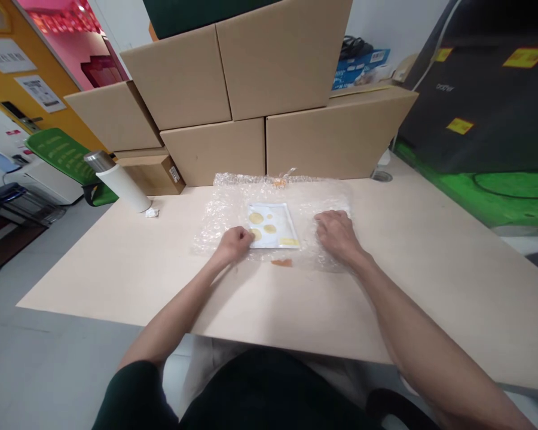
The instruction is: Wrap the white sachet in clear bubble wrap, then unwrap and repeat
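A flat white packet with yellow dots (275, 222) lies on a spread sheet of bubble wrap (224, 206) on the table. My left hand (235, 243) is closed in a pinch at the packet's lower left edge; the fingertips are partly hidden. To the right of the packet, my right hand (338, 234) rests palm down on the bubble wrap, its fingers laid over the plastic and apart from the packet. A small piece of brown tape (281, 263) shows at the wrap's near edge, and an orange patch (279, 182) at its far edge.
Stacked cardboard boxes (213, 152) wall off the back of the light wooden table (130, 263). A white bottle with a metal cap (123, 185) stands at the left, beside a crumpled white scrap (152, 212). A tape roll (381, 176) lies at the back right.
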Tool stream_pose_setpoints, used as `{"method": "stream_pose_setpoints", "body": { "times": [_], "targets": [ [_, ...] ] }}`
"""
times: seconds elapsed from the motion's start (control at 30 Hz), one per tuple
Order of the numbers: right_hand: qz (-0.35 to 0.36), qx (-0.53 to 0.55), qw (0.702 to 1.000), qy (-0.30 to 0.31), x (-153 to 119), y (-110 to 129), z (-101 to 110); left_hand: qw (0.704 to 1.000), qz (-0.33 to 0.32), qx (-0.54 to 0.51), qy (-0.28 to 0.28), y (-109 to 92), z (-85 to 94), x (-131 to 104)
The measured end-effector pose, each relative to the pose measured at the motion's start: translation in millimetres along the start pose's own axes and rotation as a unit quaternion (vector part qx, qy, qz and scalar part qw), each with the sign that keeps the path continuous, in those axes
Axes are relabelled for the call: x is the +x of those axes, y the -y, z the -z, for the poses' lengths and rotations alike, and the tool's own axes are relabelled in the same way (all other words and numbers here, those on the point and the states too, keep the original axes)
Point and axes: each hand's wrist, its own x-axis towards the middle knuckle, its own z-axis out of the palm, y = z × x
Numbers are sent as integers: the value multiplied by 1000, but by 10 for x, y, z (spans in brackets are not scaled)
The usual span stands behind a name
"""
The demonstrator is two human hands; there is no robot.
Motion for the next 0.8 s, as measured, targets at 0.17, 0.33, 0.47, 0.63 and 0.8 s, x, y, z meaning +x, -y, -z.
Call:
{"method": "stream_pose_setpoints", "body": {
  "times": [0.17,0.33,0.47,0.63,0.8],
  "targets": [
    [-5,-19,999,32,-14,-2,-32,998,30,9,-46,411,449,3],
    [-7,-19,999,38,-12,-3,-51,986,98,85,-104,780,796,66],
    [-6,-14,999,41,-25,-24,-57,977,134,116,-121,954,795,95],
    [40,61,996,-48,-18,223,44,979,144,100,-101,1041,757,68],
    [165,173,971,21,50,1024,-11,981,136,54,-125,1057,747,44]
  ]
}}
